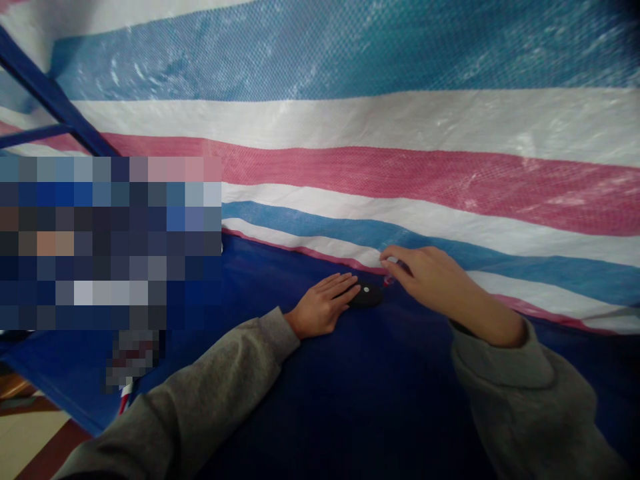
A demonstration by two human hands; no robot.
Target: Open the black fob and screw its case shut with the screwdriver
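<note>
My left hand (320, 305) lies with fingers stretched out over the near end of a black, rounded flat object (367, 294) with a small white dot on top. That object rests on the dark blue surface (320, 393). Just to the right and above it, my right hand (423, 277) is closed, with thumb and forefinger pinching a small, partly see-through piece with a pinkish-red end (389, 280). The fingers cover most of this piece, so its kind is unclear. Its lower end is close to the black object; whether they touch I cannot tell.
A striped blue, white and red woven plastic sheet (380, 167) rises behind the blue surface like a wall. Dark blue frame bars (75, 127) stand at the upper left. A large pixelated patch hides the left side. Light flooring (30, 433) shows at the lower left.
</note>
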